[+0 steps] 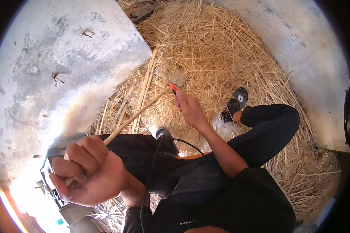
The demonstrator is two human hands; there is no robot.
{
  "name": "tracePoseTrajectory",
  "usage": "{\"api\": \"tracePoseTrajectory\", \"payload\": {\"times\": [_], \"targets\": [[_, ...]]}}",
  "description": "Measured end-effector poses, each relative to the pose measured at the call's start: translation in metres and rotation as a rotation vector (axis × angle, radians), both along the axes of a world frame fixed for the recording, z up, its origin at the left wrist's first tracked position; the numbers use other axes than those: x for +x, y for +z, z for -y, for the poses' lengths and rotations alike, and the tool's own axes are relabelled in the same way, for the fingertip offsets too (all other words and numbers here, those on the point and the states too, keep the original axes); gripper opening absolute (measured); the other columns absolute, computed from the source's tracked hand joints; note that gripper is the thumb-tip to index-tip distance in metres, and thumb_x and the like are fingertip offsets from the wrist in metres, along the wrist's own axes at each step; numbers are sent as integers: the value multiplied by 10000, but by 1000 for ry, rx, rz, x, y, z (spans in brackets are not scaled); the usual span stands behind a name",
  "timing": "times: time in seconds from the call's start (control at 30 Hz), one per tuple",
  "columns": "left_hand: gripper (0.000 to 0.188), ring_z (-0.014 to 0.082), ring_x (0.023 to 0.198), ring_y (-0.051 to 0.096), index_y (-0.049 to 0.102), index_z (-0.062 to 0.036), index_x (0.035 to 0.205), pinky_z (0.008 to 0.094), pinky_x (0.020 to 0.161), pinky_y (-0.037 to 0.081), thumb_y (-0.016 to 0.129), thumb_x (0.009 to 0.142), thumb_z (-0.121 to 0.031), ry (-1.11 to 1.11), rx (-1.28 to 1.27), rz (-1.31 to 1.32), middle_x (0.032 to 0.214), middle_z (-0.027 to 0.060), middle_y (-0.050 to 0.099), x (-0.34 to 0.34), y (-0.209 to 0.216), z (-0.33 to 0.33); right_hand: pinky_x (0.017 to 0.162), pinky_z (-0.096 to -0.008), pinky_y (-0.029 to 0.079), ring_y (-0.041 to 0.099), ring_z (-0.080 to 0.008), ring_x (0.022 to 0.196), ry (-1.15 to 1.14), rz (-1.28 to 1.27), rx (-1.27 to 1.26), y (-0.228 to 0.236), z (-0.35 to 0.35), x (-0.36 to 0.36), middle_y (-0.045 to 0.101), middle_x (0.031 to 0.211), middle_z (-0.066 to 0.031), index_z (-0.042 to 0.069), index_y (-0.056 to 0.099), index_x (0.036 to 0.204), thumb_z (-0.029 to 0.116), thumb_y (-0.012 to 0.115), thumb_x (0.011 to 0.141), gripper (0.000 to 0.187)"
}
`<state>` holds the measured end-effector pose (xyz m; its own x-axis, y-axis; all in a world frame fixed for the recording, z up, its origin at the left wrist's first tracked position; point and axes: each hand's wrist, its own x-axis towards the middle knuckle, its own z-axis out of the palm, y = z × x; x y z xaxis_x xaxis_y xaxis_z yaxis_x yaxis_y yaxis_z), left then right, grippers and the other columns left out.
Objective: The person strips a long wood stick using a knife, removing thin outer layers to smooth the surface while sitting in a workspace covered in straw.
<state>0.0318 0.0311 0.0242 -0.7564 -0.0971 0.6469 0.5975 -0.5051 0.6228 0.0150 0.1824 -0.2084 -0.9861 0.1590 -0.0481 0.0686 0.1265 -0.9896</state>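
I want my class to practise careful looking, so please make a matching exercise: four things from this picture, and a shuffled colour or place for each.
Things:
1. Stick
2. Tool
3. Straw
4. Cable

Descriptions:
A. Partly red, in the right hand
B. Black, curving in front of the trousers
C. Gripped in the left hand
D. Yellowish, widely spread

Pairs: 1-C, 2-A, 3-D, 4-B

Left hand around a stick — red-handled tool in right hand
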Motion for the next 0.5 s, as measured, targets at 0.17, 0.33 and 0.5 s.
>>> {"api": "tracePoseTrajectory", "payload": {"times": [0.17,0.33,0.5], "targets": [[391,96,393,127,263,-130,546,255,384,116,281,894,-308,23,-19,3,440,0,203,4,-4,-4,584,-374,385,454,-255,560,223,34,-5,-6,7,-4,486,578,-134,-34,556,878,356,334,903,450],[418,94,398,131,264,-133,551,256,388,119,265,912,-344,59,5,33,436,1,217,3,-3,-2,587,-406,393,480,-283,563,-48,253,242,-19,-3,-11,499,582,-171,-45,543,811,387,310,909,500],[412,89,408,127,256,-135,560,262,396,118,267,917,-341,155,4,36,452,-5,204,-10,-1,6,572,-412,386,451,-274,521,205,-150,-187,-30,4,-10,465,529,-175,-47,513,684,443,302,908,578]]}}
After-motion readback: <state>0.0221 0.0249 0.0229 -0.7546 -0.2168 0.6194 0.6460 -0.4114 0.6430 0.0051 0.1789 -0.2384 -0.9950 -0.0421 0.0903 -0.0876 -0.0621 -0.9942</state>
